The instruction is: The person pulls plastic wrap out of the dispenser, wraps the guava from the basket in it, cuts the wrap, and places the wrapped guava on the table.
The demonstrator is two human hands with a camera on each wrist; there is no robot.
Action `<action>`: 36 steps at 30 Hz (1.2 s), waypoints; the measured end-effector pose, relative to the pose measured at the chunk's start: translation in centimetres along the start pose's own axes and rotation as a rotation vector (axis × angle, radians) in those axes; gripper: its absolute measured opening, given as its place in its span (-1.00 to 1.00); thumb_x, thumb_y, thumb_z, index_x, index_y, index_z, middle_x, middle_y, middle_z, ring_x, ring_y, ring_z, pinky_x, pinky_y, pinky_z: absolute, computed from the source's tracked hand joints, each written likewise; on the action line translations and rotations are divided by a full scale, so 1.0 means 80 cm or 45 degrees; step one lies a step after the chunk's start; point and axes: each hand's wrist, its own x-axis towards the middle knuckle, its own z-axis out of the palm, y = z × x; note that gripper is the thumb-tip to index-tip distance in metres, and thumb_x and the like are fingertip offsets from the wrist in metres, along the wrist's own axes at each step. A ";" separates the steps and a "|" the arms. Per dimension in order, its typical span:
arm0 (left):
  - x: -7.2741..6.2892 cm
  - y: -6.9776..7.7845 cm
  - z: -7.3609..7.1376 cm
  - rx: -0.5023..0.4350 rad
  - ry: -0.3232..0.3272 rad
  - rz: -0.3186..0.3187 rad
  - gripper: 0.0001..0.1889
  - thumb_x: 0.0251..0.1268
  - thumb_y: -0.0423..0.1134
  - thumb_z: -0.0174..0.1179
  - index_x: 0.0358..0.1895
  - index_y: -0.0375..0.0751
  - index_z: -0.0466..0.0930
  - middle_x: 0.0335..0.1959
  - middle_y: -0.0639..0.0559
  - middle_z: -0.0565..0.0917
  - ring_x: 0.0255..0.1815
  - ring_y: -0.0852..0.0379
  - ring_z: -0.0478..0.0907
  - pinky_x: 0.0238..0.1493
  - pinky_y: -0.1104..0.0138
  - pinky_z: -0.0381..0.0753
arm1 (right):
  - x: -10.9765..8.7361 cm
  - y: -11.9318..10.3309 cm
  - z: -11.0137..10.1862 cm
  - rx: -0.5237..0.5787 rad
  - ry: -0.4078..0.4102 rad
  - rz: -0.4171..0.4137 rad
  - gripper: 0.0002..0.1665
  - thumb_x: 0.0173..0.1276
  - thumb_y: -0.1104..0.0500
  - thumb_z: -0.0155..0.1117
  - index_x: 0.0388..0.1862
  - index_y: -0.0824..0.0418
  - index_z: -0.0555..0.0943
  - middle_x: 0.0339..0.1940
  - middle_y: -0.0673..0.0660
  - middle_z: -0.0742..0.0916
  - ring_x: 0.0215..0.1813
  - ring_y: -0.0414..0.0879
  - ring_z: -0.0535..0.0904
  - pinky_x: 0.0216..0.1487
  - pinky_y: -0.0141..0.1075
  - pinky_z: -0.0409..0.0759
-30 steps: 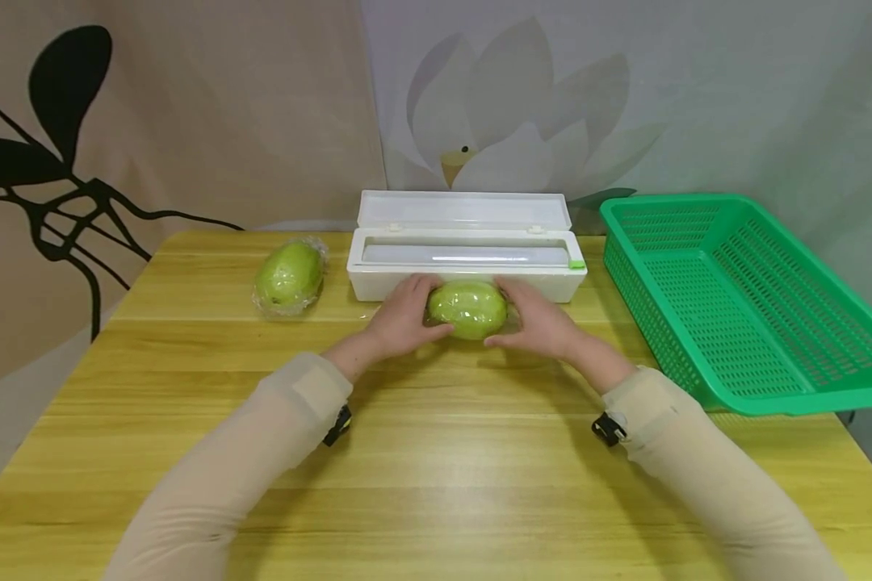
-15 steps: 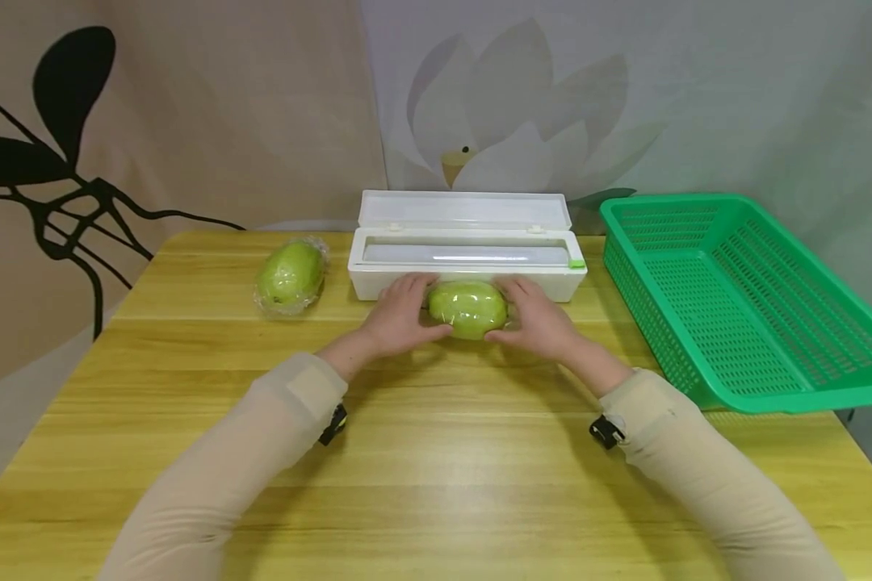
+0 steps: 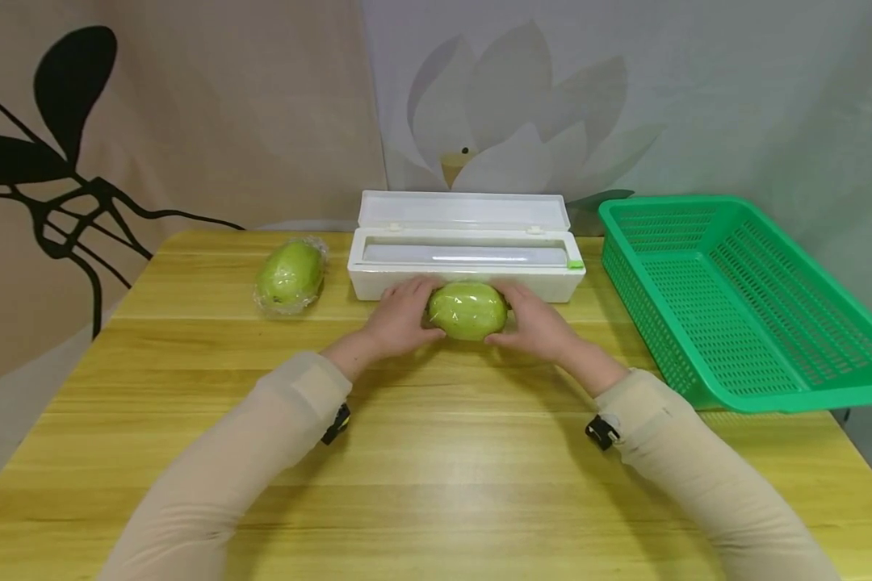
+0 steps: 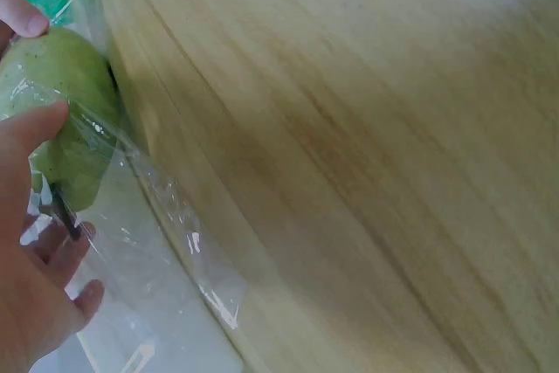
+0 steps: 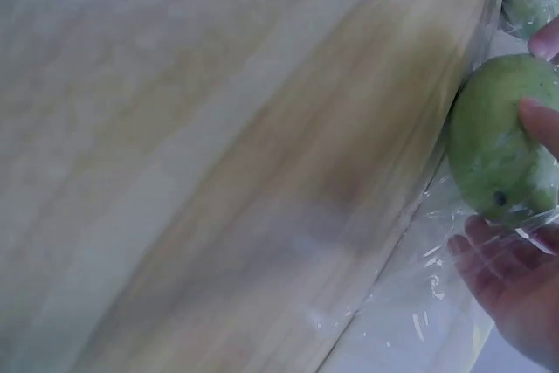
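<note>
A green mango [image 3: 468,311] under clear plastic film lies in front of the white cling film dispenser [image 3: 378,285] in the head view. My left hand [image 3: 401,316] grips its left end, thumb at the near side and fingers at the far side. On the opposite end, my right hand [image 3: 536,323] holds it the same way. Loose cling film [image 4: 188,251] spreads from the mango past the hand in the left wrist view. The right wrist view shows the mango's dark stem spot [image 5: 500,198] beside the fingers.
A second mango [image 3: 291,276], wrapped in film, lies at the back left of the wooden table [image 3: 436,484]. The dispenser's lid [image 3: 465,211] stands raised against the wall. A green plastic basket [image 3: 686,339] occupies the right side.
Both hands stay around the mango and shift only slightly; the left thumb has moved a little down and off the mango's front. The mango, dispenser and basket look nearly unmoved.
</note>
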 end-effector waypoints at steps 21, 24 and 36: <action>0.006 -0.001 -0.008 -0.106 -0.077 -0.036 -0.29 0.06 -0.05 0.35 0.29 -0.16 0.28 0.28 -0.05 0.42 0.31 -0.03 0.33 0.32 0.01 0.20 | 0.011 0.002 -0.011 0.137 -0.091 0.031 -0.15 -0.07 0.13 0.54 0.21 0.31 0.40 0.03 0.20 0.62 0.00 0.05 0.56 0.06 -0.12 0.58; 0.006 -0.001 -0.009 -0.106 -0.095 -0.037 -0.31 0.07 -0.03 0.34 0.27 -0.16 0.30 0.25 -0.04 0.45 0.29 -0.02 0.35 0.31 0.02 0.21 | 0.012 0.004 -0.012 0.149 -0.103 0.035 -0.16 -0.08 0.13 0.54 0.20 0.31 0.41 0.00 0.19 0.63 -0.02 0.03 0.55 0.03 -0.13 0.58; 0.006 -0.003 -0.015 -0.158 -0.145 -0.017 -0.35 0.13 -0.01 0.28 0.25 -0.22 0.32 0.16 -0.09 0.52 0.22 -0.05 0.41 0.34 -0.02 0.21 | 0.016 0.006 -0.019 0.225 -0.165 0.075 -0.20 -0.11 0.14 0.55 0.15 0.32 0.47 -0.08 0.21 0.65 -0.14 0.01 0.59 -0.07 -0.21 0.62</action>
